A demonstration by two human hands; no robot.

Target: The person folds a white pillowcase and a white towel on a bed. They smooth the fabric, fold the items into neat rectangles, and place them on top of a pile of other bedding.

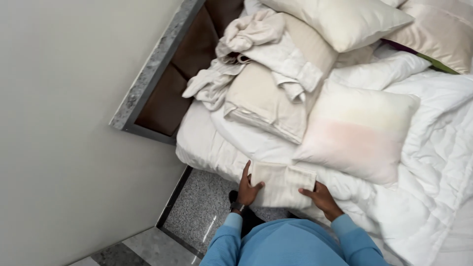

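Both hands rest on a small folded cream cloth lying at the near edge of the bed, at about 6 o'clock in the view. On the cloth's 9 o'clock side, the left hand has its fingers laid up along the edge and its thumb pressed on top. At the 4 o'clock corner, the right hand lies flat with fingers together, pinning the fabric down. Neither hand lifts the cloth; it lies flat on the white sheet.

Just at 1 o'clock from the cloth sits a square pale pillow, its corner nearly touching the fold. Farther out at 12 o'clock, a beige pillow lies tilted with a heap of crumpled off-white linen draped over it. At 1 o'clock beyond that, another cream pillow sits at the top of the pile. A rumpled white duvet spreads at 3 o'clock. At 10 o'clock, the brown padded headboard with its grey stone trim meets the plain wall, and speckled floor shows at 7 o'clock.
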